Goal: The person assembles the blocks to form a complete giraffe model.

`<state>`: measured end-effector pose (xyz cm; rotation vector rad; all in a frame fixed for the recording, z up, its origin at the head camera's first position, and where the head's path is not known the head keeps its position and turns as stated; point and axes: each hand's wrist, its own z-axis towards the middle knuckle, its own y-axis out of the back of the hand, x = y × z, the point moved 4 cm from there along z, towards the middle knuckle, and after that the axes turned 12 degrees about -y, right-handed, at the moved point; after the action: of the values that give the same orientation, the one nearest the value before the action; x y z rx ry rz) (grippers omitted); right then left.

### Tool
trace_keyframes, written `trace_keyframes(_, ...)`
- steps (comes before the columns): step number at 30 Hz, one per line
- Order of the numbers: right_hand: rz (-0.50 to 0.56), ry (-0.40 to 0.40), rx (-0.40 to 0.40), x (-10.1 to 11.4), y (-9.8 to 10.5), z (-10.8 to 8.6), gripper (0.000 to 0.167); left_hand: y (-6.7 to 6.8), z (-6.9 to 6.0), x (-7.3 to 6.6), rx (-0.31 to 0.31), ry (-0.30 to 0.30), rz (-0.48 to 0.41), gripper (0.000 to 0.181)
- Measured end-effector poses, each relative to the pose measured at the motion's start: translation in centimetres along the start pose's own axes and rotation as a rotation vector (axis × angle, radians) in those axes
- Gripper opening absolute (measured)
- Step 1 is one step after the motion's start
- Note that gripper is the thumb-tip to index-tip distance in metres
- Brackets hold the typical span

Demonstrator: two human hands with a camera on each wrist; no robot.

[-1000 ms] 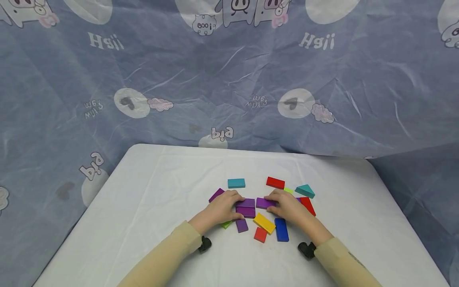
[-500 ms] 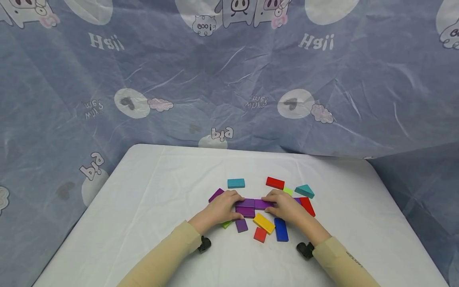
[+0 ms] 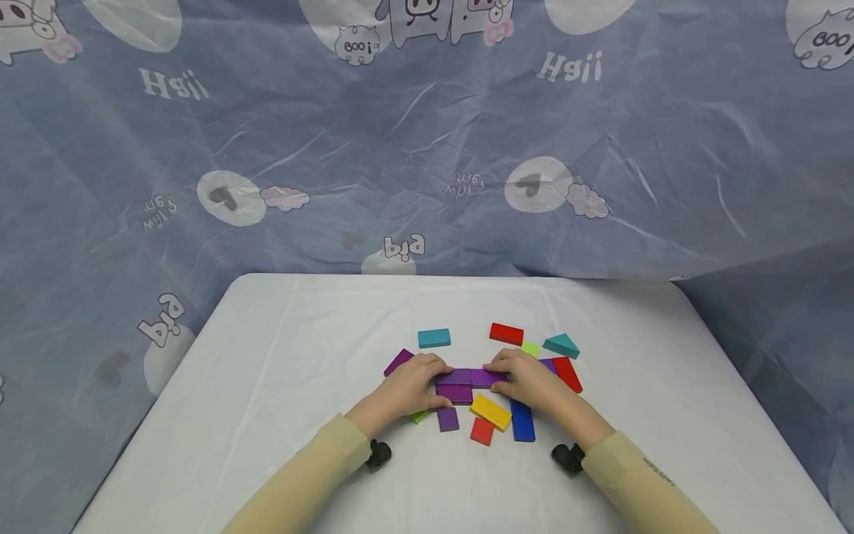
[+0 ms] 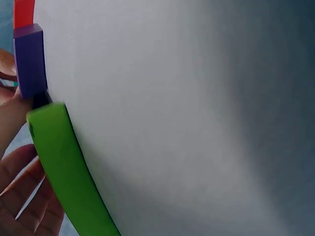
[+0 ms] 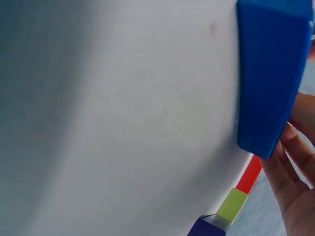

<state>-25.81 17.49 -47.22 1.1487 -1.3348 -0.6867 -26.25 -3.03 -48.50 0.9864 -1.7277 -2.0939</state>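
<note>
My left hand (image 3: pixel 407 386) grips two purple blocks at their left end in the head view: an upper one (image 3: pixel 456 376) and a lower one (image 3: pixel 454 394) directly on its near side. From the other side my right hand (image 3: pixel 532 380) pinches a third purple block (image 3: pixel 485 378) between thumb and fingers. This block's left end meets the upper block's right end in one line. The wrist views show only parts of the hands; the held blocks cannot be made out there. A green block (image 4: pixel 66 167) lies close by my left hand, a blue block (image 5: pixel 273 73) by my right.
Around the hands lie a yellow block (image 3: pixel 491 412), a red square block (image 3: pixel 482 432), a small purple block (image 3: pixel 448 420) and another purple block (image 3: pixel 398 361). Farther back are a teal block (image 3: pixel 434 338), a red block (image 3: pixel 506 334) and a teal triangle (image 3: pixel 562 345). White cloth covers the table (image 3: pixel 320 319).
My right hand has slid its purple block left, closing the small gap to the left hand's blocks. The left hand has stayed in place. The head view has shifted slightly.
</note>
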Motion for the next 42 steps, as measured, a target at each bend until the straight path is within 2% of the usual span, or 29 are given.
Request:
trace_keyframes(8,-0.015,0.023,0.028,-0.2,0.0,-0.8,0.037,-0.3,-0.5,-0.9,-0.009,-0.051,0.021,0.055)
trace_keyframes(21,-0.007,0.037,0.060,0.0,-0.3,-2.0,0.035,-0.8,-1.3,-2.0,-0.020,-0.089,0.046,0.055)
trace_keyframes(31,-0.024,0.040,0.014,0.2,-0.5,-2.8,0.036,-0.5,-1.5,-2.3,-0.022,-0.100,0.042,0.054)
trace_keyframes(35,-0.012,0.027,0.021,0.2,-0.2,-3.5,0.046,-0.5,-1.4,-2.3,-0.015,-0.090,0.031,0.054)
trace_keyframes(42,-0.027,0.021,0.116,-0.2,-0.3,-4.7,0.072,-0.4,-1.5,-2.2,-0.018,-0.077,0.034,0.055)
